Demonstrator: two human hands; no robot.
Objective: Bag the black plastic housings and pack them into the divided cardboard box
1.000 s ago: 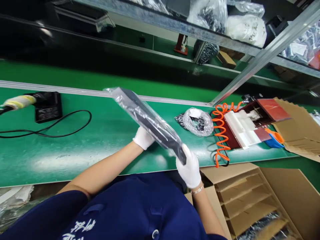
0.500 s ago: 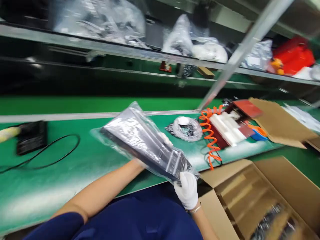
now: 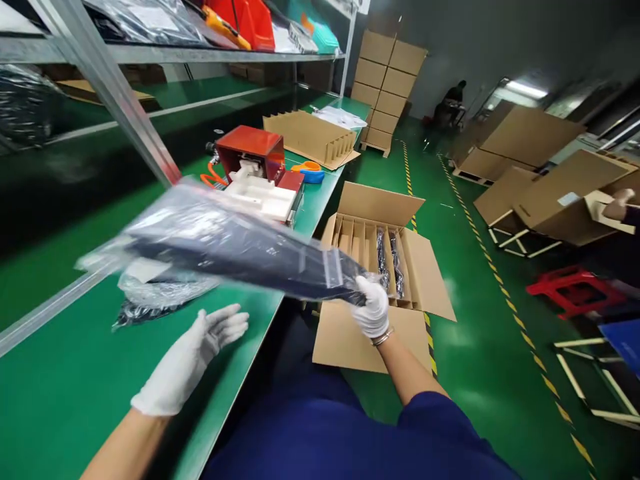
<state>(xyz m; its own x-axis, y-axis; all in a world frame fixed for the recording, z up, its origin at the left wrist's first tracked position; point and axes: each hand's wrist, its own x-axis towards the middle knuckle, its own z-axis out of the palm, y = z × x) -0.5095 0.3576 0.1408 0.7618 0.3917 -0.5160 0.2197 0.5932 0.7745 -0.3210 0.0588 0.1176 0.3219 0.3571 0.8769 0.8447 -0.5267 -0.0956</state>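
In the head view, the right hand in a white cloth glove (image 3: 371,307) grips the narrow end of a long, flat black piece in a clear plastic bag (image 3: 250,257). Its fingers are curled around that end; I cannot tell how the hidden fingertips sit. The bagged piece is up in the air, with its wide, blurry end above the long green table (image 3: 65,393). The left hand in a white cloth glove (image 3: 183,367) is below it, just apart from it, fingers stretched out and the thumb held away. Near that hand, a crinkly clear plastic bundle (image 3: 170,293) lies on the table. Farther back are a red box-shaped machine (image 3: 250,141) with white blocks (image 3: 263,199) and an orange and blue ring-shaped thing (image 3: 309,171). Near the right hand is a big brown cardboard box (image 3: 433,273), its flaps out. 2 black things in shiny plastic (image 3: 397,263) stand in its slots.
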